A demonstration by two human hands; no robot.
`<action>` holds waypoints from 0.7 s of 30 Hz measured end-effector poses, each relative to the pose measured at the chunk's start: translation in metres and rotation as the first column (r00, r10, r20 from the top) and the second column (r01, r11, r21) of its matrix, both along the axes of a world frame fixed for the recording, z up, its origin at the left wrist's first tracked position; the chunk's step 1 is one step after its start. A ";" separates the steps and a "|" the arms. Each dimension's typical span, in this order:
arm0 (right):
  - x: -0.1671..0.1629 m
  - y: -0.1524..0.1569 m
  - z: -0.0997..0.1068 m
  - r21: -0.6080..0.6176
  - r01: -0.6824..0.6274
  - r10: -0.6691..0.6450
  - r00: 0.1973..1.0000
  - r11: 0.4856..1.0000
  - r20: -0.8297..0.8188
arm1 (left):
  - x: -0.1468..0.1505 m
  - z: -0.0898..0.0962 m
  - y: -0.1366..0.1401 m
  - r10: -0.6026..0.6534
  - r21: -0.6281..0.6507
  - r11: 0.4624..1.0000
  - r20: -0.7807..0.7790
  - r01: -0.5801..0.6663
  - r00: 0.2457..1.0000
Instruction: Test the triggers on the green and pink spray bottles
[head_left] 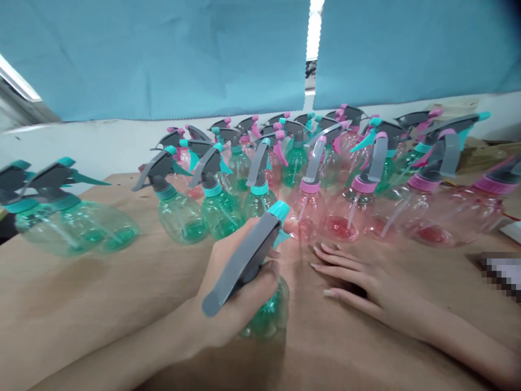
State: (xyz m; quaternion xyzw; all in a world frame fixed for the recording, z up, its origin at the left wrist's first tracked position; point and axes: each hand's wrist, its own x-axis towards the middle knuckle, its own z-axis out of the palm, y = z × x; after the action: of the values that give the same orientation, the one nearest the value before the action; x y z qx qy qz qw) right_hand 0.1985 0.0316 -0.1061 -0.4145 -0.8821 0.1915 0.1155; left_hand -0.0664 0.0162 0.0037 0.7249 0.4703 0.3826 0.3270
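My left hand (234, 260) is wrapped round the neck of a green spray bottle (271, 309), just under its grey head with a teal nozzle. The bottle is upright or nearly so, and the hand hides its collar and part of its body. To the right, my right hand (362, 279) rests low over the table with its fingers stretched out and holds nothing. Just beyond the fingertips stand a pink spray bottle (307, 214) and another pink spray bottle (344, 217). A green spray bottle (222, 212) stands behind my left hand.
Several more green and pink spray bottles crowd the back of the brown table (134, 304). Two green bottles (101, 222) stand apart at the left. A blue sheet (163, 60) hangs behind, above a white wall (114, 144). A pixelated patch covers something at the right edge.
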 end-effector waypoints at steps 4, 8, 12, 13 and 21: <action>0.001 0.000 0.000 0.005 0.004 -0.004 1.000 1.000 0.026 | 0.000 0.004 0.000 -0.030 -0.015 0.999 0.037 0.031 0.999; 0.001 0.001 -0.001 0.012 -0.002 0.002 1.000 1.000 0.008 | 0.002 0.006 0.000 -0.051 0.009 0.999 0.067 0.050 0.996; 0.001 0.001 -0.001 -0.003 0.000 0.000 0.999 1.000 -0.034 | 0.003 0.005 0.000 -0.075 -0.046 0.996 0.083 0.079 0.994; 0.001 0.000 -0.001 -0.010 0.002 -0.002 0.999 1.000 -0.045 | 0.003 0.005 0.000 -0.075 -0.067 0.994 0.084 0.081 0.994; 0.002 0.001 -0.001 -0.018 0.013 -0.014 0.998 1.000 -0.054 | 0.005 0.002 0.000 0.024 -0.037 0.999 0.041 -0.022 0.999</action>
State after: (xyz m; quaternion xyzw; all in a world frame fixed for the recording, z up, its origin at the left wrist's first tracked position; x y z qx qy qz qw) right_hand 0.2001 0.0322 -0.1067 -0.4160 -0.8741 0.2099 0.1371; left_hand -0.0612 0.0165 0.0054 0.7053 0.4787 0.3926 0.3453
